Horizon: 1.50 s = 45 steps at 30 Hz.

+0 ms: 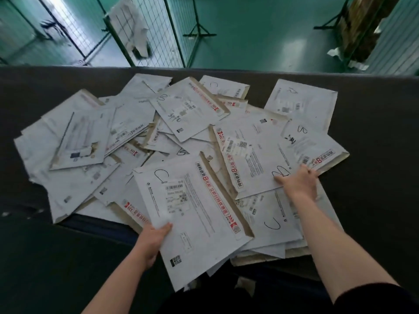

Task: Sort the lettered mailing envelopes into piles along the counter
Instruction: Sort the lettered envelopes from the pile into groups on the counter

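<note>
Presently: white flat paper mailing envelopes with handwritten letters [181, 137], heaped unsorted on dark grey counter [374, 132]. Left hand [154, 239] pinches the near edge of a "C" envelope [195, 214]; right hand [299, 180] presses flat, fingers extended, on a "B" envelope [254, 159]. Likely light, flexible, slippery when stacked; take by an edge or corner

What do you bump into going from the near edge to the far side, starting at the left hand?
Left hand → the C envelope it holds → the heap's far envelopes → counter's far edge → wire fence panel on the green floor.
</note>
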Each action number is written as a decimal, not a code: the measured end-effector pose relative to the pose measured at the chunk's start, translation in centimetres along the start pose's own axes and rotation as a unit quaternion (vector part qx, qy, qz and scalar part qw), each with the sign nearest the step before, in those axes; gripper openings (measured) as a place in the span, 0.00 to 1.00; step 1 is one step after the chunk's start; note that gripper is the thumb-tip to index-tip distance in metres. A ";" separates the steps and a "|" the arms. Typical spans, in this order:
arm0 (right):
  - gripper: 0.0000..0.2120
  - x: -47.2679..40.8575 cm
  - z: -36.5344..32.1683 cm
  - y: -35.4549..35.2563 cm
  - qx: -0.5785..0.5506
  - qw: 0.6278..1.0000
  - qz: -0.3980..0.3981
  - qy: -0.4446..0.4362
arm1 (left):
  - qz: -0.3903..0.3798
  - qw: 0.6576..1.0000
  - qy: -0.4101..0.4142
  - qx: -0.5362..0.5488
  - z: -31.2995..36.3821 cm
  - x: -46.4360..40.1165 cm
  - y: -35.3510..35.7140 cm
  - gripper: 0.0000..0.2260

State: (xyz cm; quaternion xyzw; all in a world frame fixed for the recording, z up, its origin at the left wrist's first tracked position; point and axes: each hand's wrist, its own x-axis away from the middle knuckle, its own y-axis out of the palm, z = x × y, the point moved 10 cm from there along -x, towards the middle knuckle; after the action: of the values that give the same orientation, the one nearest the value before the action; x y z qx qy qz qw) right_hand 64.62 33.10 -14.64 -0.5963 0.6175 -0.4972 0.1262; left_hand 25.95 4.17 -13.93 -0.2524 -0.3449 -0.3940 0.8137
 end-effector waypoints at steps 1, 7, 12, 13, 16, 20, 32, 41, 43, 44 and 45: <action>0.42 -0.1 0.2 0.3 -0.015 1.000 -0.012 0.014 | 0.002 1.000 0.001 0.004 0.0 0.4 0.0 0.07; 0.13 1.1 -0.2 1.1 -0.257 0.965 -0.027 0.032 | 0.008 0.999 0.015 0.035 -0.2 1.3 0.0 0.07; 0.04 9.5 -3.4 7.1 -0.535 0.814 -0.205 0.094 | 0.016 0.995 0.017 0.101 -1.5 0.9 -1.6 0.10; 0.05 11.9 -4.3 8.5 -0.514 0.821 -0.238 0.077 | 0.020 0.992 0.025 0.120 -1.5 0.8 -2.1 0.10; 0.09 18.9 -5.9 13.6 -0.433 0.847 -0.305 0.053 | 0.026 0.985 0.055 0.162 -0.9 0.8 -4.4 0.10; 0.07 28.5 -9.0 21.1 -0.320 0.869 -0.377 0.011 | 0.016 0.977 0.103 0.188 0.1 0.5 -10.3 0.09; 0.04 42.8 -20.2 33.9 -0.261 0.887 -0.377 -0.051 | 0.017 0.952 0.160 0.259 -1.2 0.0 -34.7 0.12; 0.26 44.6 -28.4 38.9 -0.330 0.839 -0.431 0.013 | 0.009 0.946 0.170 0.277 -2.8 0.8 -47.0 0.15; 0.19 45.8 -29.7 40.7 -0.314 0.832 -0.457 0.014 | 0.032 0.940 0.176 0.290 -2.9 0.1 -48.1 0.14; 0.16 46.0 -30.7 41.4 -0.309 0.837 -0.453 -0.003 | 0.042 0.937 0.177 0.298 -2.8 -0.3 -48.5 0.14; 0.14 45.9 -31.7 42.0 -0.305 0.845 -0.439 -0.020 | 0.051 0.933 0.179 0.307 -2.4 -0.9 -48.9 0.14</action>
State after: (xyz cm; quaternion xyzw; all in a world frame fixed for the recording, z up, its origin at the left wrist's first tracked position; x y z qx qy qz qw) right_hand 3.38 -0.35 -11.69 -0.8235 0.4086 -0.2753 -0.2813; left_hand -13.41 -24.55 -9.36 0.0668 -0.2843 -0.2656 0.9188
